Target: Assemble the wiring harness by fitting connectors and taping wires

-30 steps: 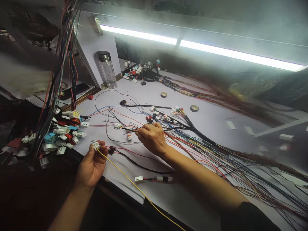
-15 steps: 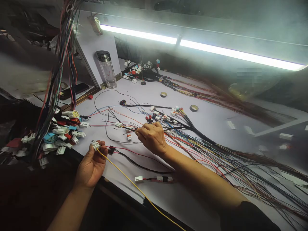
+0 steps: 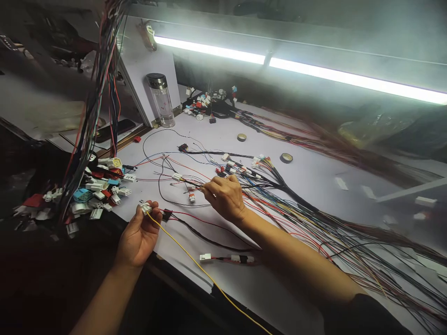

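My left hand is closed around a white connector near the front left edge of the table. A yellow wire runs from that connector down past the table edge. Over the middle of the table, my right hand is closed, its fingertips pinching a black cable. At the free end of this cable sits another white connector. A small white and orange connector lies just below it. The palm side of my right hand is hidden.
Hanging wires and a heap of mixed connectors stand at the left. A branched wire harness crosses the table. Farther back are a glass bottle and two tape rolls. A short connector lead lies in front.
The scene sits slightly farther right in the picture, as the camera has turned a little. Both hands keep their holds, with hardly any movement over the table.
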`<state>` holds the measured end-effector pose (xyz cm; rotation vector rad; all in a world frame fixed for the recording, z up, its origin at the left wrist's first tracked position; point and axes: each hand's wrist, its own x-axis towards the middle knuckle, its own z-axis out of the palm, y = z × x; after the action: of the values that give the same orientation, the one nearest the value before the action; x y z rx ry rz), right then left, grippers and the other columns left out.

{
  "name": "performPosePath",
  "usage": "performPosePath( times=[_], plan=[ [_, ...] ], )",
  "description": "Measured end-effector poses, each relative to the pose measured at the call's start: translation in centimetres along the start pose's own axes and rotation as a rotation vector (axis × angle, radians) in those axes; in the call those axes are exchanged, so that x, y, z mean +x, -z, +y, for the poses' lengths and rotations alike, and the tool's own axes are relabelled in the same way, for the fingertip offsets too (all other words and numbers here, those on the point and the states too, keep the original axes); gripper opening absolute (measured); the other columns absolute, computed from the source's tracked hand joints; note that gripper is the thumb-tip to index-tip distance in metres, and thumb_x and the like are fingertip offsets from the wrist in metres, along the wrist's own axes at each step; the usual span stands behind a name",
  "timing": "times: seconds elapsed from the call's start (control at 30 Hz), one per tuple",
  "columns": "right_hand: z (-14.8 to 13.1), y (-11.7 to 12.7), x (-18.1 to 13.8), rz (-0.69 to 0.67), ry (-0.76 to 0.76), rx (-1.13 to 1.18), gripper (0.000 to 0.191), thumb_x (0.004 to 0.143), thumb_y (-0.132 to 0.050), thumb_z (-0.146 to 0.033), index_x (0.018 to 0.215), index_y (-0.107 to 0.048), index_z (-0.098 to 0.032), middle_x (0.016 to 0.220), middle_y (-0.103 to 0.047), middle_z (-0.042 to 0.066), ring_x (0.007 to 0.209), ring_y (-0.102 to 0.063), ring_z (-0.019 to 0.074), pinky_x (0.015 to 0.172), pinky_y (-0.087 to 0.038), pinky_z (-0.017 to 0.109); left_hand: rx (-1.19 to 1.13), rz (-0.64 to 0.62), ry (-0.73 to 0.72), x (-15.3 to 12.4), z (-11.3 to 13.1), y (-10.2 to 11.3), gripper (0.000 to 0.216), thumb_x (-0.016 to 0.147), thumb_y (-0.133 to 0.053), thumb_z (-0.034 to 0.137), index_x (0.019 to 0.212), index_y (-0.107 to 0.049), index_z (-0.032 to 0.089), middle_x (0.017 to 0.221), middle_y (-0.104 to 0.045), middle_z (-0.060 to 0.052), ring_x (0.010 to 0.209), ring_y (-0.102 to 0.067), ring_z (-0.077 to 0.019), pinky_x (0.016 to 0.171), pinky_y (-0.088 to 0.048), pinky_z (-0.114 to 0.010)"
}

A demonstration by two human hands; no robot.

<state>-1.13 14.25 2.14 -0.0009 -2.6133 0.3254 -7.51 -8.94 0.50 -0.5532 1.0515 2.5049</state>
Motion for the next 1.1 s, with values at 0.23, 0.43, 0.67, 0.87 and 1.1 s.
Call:
performPosePath(
  times=[0.23,0.43,0.67,0.87,1.1],
  plan=[
    [-0.2,-0.3,0.7,-0.03,-0.033,-0.019,0.031,0.097,-0.047,-0.032,0.081,-0.071,-0.021,0.078,-0.068,0.002,0.067,-0.05,0.0123,0.072,-0.022,0.033,0.006,-0.001,-0.004,0.0,0.0,0.1,0.035,0.099,-0.032,0.015,0.09,-0.066,0.009,0.084,-0.07,-0.008,0.068,-0.068,-0.0101,0.068,-0.059,-0.02],
    [0.0,-2.2,1.3,-0.064,-0.073,-0.049,0.03,0.097,-0.048,-0.031,0.081,-0.071,-0.02,0.081,-0.068,0.003,0.069,-0.051,0.0124,0.074,-0.021,0.034,0.002,-0.008,0.004,0.1,0.0,0.3,0.035,0.099,-0.032,0.014,0.091,-0.066,0.012,0.084,-0.071,-0.008,0.068,-0.068,-0.0094,0.069,-0.059,-0.019],
    [-1.2,-2.6,1.7,-0.131,-0.094,-0.071,0.021,0.095,-0.053,-0.035,0.1,-0.069,-0.022,0.105,-0.069,0.006,0.099,-0.053,0.0216,0.095,-0.02,0.042,-0.017,-0.006,0.024,-0.1,0.2,0.3,0.036,0.099,-0.031,0.015,0.09,-0.066,0.012,0.083,-0.071,-0.007,0.067,-0.068,-0.0095,0.069,-0.059,-0.02],
    [-6.0,-1.2,1.5,-0.18,-0.089,0.19,0.027,0.097,-0.049,-0.042,0.113,-0.065,-0.027,0.114,-0.069,0.003,0.103,-0.058,0.0195,0.095,-0.028,0.039,-0.002,-0.033,0.03,0.0,0.0,0.7,0.034,0.098,-0.034,0.014,0.092,-0.066,0.01,0.084,-0.071,-0.008,0.068,-0.068,-0.0109,0.069,-0.059,-0.021],
    [-10.4,-1.7,1.0,-0.216,-0.179,0.457,0.021,0.093,-0.055,-0.04,0.106,-0.069,-0.031,0.109,-0.07,-0.003,0.094,-0.064,0.0139,0.079,-0.041,0.029,0.138,-0.294,0.05,-0.2,-1.0,1.4,0.02,0.083,-0.067,0.022,0.1,-0.067,0.011,0.098,-0.069,-0.01,0.09,-0.066,-0.018,0.083,-0.056,-0.027]
  ],
)
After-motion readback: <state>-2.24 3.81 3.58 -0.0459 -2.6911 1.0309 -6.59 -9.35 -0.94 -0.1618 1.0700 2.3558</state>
